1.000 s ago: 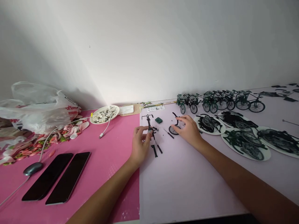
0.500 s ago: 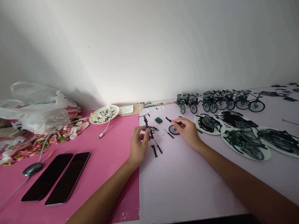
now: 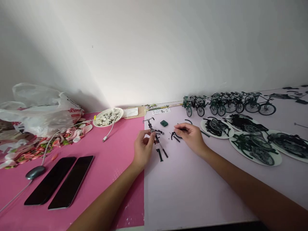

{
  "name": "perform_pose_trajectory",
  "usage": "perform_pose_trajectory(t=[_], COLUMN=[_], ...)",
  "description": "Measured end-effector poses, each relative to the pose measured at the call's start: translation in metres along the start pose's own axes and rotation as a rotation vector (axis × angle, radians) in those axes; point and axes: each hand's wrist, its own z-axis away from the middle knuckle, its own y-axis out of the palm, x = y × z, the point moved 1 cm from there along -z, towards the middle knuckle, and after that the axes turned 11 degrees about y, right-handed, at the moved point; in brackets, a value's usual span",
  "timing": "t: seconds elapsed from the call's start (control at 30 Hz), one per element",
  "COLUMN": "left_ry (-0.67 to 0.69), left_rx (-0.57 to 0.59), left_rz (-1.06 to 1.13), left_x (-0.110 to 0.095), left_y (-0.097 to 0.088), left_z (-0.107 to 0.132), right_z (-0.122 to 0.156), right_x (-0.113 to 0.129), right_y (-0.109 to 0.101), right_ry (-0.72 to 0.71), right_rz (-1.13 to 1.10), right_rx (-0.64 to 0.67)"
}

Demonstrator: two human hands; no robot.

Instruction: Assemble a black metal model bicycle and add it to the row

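Note:
My left hand [image 3: 142, 148] pinches a small dark model bicycle frame [image 3: 151, 125] with handlebars at its top, held upright over the seam between the pink and pale table covers. My right hand [image 3: 191, 136] is closed at the fingertips on a thin, curved black bicycle part [image 3: 173, 135], low over a small spoked wheel that the fingers mostly hide. Between the hands lies a green square piece [image 3: 164, 123]. A screwdriver [image 3: 165, 153] with a black handle and a short green part [image 3: 159, 155] lie beside the left hand.
Several finished model bicycles [image 3: 267, 109] stand at the back right. Plates [image 3: 278, 159] of dark bicycle parts lie in front of them. On the left are two phones [image 3: 71, 183], a computer mouse [image 3: 35, 172], a plastic bag [image 3: 43, 112], petals, and a white plate [image 3: 97, 124] with a cable.
My right hand has lowered the curved black part and moved it over the small wheel. My left hand keeps the bicycle frame in nearly the same place.

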Motion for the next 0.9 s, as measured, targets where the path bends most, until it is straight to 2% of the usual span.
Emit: perform_pose_trajectory(t=[0.3,0.47,0.57,0.77,0.9], left_ry=[0.005,-0.012,-0.023,-0.003,0.012], left_rx=[0.009,0.018,0.041,0.084,0.1], left_rz=[0.038,0.024,0.014,-0.006,-0.006], left_x=[0.004,0.004,0.002,0.001,0.002], left_y=[0.001,0.002,0.002,0.005,0.006], left_z=[0.0,0.0,0.001,0.005,0.006], right_z=[0.014,0.022,0.028,0.038,0.043], right_x=[0.019,0.028,0.031,0.037,0.037], right_y=[0.012,0.015,0.018,0.025,0.027], right_ry=[0.118,0.144,0.115,-0.078,-0.096], right_rz=[-0.18,-0.271,-0.269,-0.185,-0.159], right_rx=[0.071,0.171,0.213,0.283,0.329])
